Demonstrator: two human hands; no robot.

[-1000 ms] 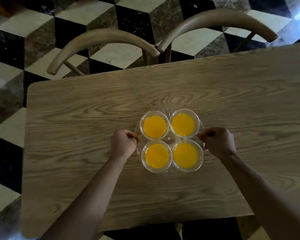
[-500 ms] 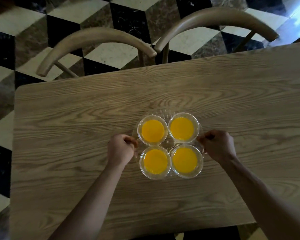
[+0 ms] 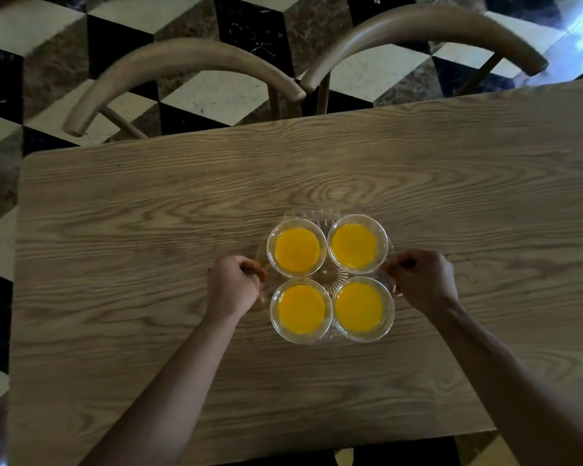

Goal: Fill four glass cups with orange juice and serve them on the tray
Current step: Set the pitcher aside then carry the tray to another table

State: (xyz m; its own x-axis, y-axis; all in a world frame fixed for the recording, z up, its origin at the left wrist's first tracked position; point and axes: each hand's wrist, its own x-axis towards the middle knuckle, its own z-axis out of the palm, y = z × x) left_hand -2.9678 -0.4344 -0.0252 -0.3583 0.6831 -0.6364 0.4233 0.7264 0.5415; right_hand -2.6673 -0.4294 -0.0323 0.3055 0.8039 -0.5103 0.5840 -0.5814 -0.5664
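Several glass cups of orange juice stand in a two-by-two square on a clear round tray [image 3: 328, 274] on the wooden table [image 3: 148, 250]: far left cup [image 3: 297, 247], far right cup [image 3: 356, 244], near left cup [image 3: 301, 310], near right cup [image 3: 363, 308]. My left hand [image 3: 233, 284] grips the tray's left edge with curled fingers. My right hand [image 3: 422, 279] grips the tray's right edge in the same way. The tray's clear rim is hard to make out.
Two curved wooden chair backs, one at the left [image 3: 182, 65] and one at the right [image 3: 421, 31], stand at the table's far edge. A black, white and brown tiled floor [image 3: 236, 25] lies beyond. The table's left edge is near the picture's left side.
Both hands keep their grip on the tray. Tray and cups sit slightly lower and to the right in the view as the camera shifts; the cups keep their square.
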